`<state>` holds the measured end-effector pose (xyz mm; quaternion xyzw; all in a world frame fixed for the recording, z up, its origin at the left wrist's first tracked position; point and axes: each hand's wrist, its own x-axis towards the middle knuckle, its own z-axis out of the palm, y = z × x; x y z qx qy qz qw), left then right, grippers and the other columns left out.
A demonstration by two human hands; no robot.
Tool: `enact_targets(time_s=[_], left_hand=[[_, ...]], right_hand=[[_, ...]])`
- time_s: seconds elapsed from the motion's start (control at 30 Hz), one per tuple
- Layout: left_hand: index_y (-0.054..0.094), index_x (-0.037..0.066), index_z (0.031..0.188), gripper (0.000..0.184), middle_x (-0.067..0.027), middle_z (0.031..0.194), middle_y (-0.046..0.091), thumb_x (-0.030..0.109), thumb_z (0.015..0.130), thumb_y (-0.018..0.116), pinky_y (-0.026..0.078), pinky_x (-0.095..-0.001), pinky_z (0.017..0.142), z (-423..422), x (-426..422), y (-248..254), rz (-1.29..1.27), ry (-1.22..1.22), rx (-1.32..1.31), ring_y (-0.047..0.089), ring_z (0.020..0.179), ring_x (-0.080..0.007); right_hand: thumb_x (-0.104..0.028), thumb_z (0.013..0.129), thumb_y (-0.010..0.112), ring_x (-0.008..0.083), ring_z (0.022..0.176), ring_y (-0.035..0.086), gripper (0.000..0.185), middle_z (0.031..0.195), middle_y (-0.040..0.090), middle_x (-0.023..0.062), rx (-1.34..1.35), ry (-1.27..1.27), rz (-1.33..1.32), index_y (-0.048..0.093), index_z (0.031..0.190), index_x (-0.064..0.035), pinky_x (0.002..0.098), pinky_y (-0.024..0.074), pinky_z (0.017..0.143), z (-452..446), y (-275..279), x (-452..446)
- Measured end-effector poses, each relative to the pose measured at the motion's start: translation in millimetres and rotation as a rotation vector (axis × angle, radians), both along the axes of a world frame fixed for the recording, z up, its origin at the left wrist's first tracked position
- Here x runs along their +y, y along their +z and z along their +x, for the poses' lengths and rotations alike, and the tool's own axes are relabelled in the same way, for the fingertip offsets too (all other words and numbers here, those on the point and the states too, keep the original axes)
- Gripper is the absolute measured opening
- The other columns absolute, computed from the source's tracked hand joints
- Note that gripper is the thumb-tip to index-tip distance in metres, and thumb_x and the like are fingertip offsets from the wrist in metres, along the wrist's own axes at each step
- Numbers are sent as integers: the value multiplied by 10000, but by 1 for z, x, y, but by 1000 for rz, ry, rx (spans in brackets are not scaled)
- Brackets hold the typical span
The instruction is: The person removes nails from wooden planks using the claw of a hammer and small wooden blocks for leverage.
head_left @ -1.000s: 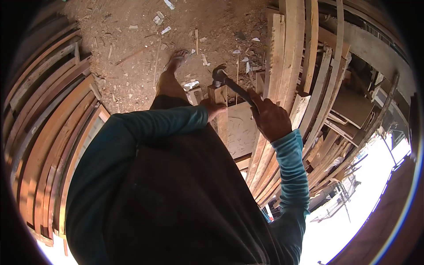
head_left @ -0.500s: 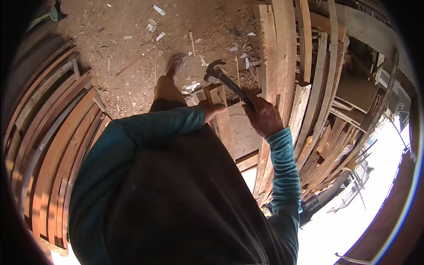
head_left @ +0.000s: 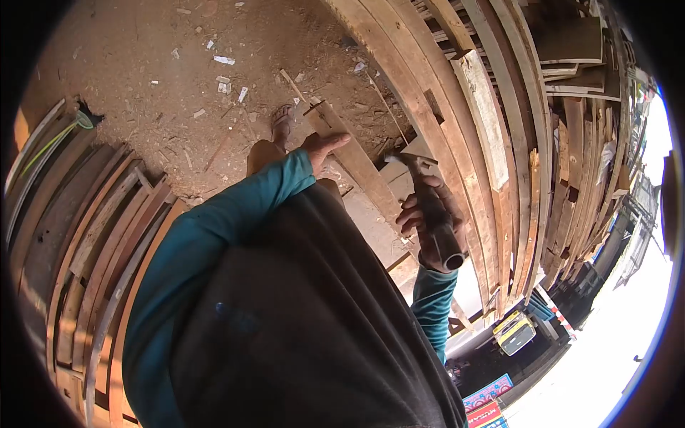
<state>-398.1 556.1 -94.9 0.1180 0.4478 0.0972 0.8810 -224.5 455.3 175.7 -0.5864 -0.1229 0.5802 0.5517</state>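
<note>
My right hand (head_left: 437, 217) is wrapped round the dark handle of a claw hammer (head_left: 432, 203). The hammer's head is up and to the left of the hand, and the handle's end faces me. My left hand (head_left: 322, 148) rests on a wooden beam (head_left: 360, 170) near its upper end, with the thumb stretched across the wood. Beside the beam is a pale flat panel (head_left: 374, 225), partly hidden by my shirt. The hammer head is close to the beam's right side.
Long boards (head_left: 457, 164) run along the right, with more stacked planks (head_left: 578, 171) beyond. Curved-looking timbers (head_left: 107, 264) stand at the left. Wood scraps lie on the dirt floor (head_left: 143, 64). A yellow object (head_left: 514, 333) is at the lower right.
The view has turned. My right hand has drawn the hammer back and lower, with its handle end now towards me. The beam slants more, and my left hand stays on it.
</note>
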Motion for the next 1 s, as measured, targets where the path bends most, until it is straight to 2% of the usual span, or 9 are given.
enact_targets(time_s=[0.03, 0.17, 0.2, 0.27, 0.4, 0.47, 0.53, 0.63, 1.0], left_hand=[[516, 22, 1394, 764, -116, 1366, 562, 329, 784, 859, 502, -431, 944, -6, 6, 8, 27, -61, -15, 573, 1211, -272], [154, 40, 1535, 1038, -236, 1424, 445, 165, 789, 865, 469, -436, 1079, -29, -7, -6, 459, -143, 33, 457, 1346, -323], [154, 40, 1535, 1038, -236, 1424, 445, 165, 789, 865, 469, -436, 1079, -31, -6, 6, 484, -185, 35, 457, 1346, -323], [191, 0, 1516, 1115, -245, 1445, 416, 191, 699, 925, 422, -448, 1130, -35, -6, 22, 788, -118, 321, 475, 1331, -320], [185, 37, 1555, 1203, -244, 1548, 291, 226, 632, 932, 343, -449, 1178, -38, 12, 50, 1553, -392, 725, 314, 1443, -376], [181, 67, 1572, 1228, -248, 1547, 305, 205, 611, 932, 336, -464, 1177, -31, 17, 62, 1634, -407, 720, 264, 1461, -397], [272, 69, 1555, 1103, -250, 1536, 339, 185, 658, 902, 314, -448, 1187, -27, 33, 69, 1867, -667, 691, 319, 1442, -389], [380, 75, 1500, 1032, -222, 1471, 438, 176, 625, 917, 374, -440, 1149, -24, 64, 57, 1796, -847, 505, 413, 1384, -375], [520, 62, 1269, 808, -195, 1220, 596, 256, 603, 933, 479, -438, 1004, -15, 118, 30, 1642, -1109, 224, 582, 1156, -374]], right_hand=[[-589, 880, 600, 282, 793, 718, 844, 961, 646, 218, -74, -21, 48, 447, 1384, 70, 322, 570, 603, 1, 0, -18], [-57, 902, 732, 185, 769, 679, 499, 889, 657, 87, -238, -5, -96, 514, 1347, 0, 291, 542, 658, 2, 13, -76], [-113, 899, 751, 154, 743, 634, 438, 872, 640, 55, -580, 113, -162, 574, 1289, -22, 295, 517, 658, 2, -2, -103], [-325, 871, 797, 195, 846, 676, 532, 908, 674, 88, -720, 156, -216, 593, 1273, -42, 307, 526, 724, 0, 1, -121], [-340, 895, 720, 285, 1001, 616, 492, 1069, 608, 168, -1077, 198, -248, 626, 1252, -15, 395, 486, 907, 7, 12, -146], [-195, 851, 727, 352, 1010, 583, 463, 1095, 581, 194, -1191, 84, -40, 614, 1274, -45, 422, 488, 911, 16, -5, -158], [-174, 863, 674, 305, 1060, 565, 408, 1114, 582, 169, -919, -88, -8, 602, 1221, 8, 384, 441, 956, 17, -10, -162], [-88, 877, 609, 183, 987, 563, 277, 1001, 602, 78, -451, -635, 160, 584, 1137, 3, 345, 446, 900, 2, -22, -154], [-74, 921, 684, 75, 652, 523, 156, 785, 605, 37, -778, -743, 220, 567, 986, 5, 229, 436, 603, -44, 10, -55]])
